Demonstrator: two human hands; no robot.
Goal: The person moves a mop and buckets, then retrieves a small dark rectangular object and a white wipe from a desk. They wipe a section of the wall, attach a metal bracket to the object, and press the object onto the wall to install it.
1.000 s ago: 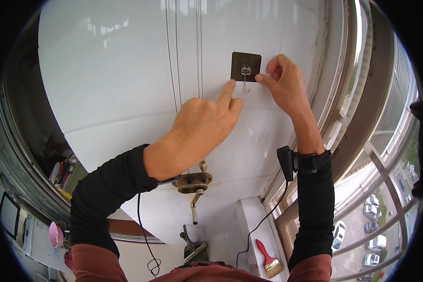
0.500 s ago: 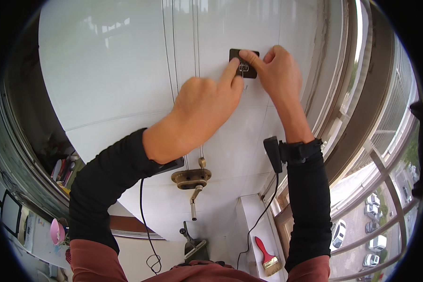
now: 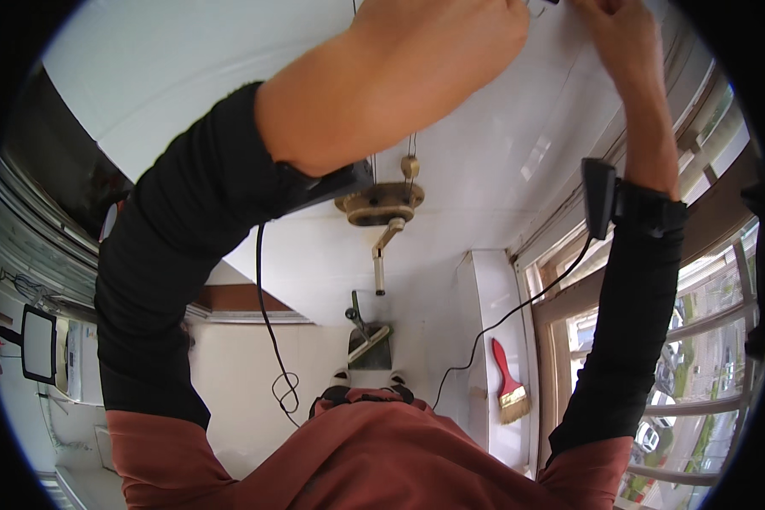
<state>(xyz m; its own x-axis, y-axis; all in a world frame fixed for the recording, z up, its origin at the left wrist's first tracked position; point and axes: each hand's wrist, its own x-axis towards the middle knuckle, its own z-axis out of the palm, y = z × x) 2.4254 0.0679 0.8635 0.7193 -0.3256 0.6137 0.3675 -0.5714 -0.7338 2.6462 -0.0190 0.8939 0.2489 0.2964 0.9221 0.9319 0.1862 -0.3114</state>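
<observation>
My left hand (image 3: 450, 59) reaches up to the top edge of the view, in front of the white wall (image 3: 484, 127). Its lower fingers look curled, but its fingertips are cut off. To its right, also at the top edge, is my right hand (image 3: 627, 42), with most of its fingers out of view. Between them only the lower corner of a small dark plate (image 3: 548, 2) shows, with a bit of thin metal below it. Whether either hand touches the plate cannot be seen.
A brass winding crank (image 3: 380, 204) with cords is mounted on the wall below my left forearm. A red-handled paintbrush (image 3: 508, 382) lies on a white ledge beside the barred window. Black cables (image 3: 268, 314) hang from both wrists. A green dustpan (image 3: 371, 350) is on the floor.
The view has tilted downward, so the dark plate and both hands now sit at the top edge. Earlier, my left index finger and right thumb pressed on the plate.
</observation>
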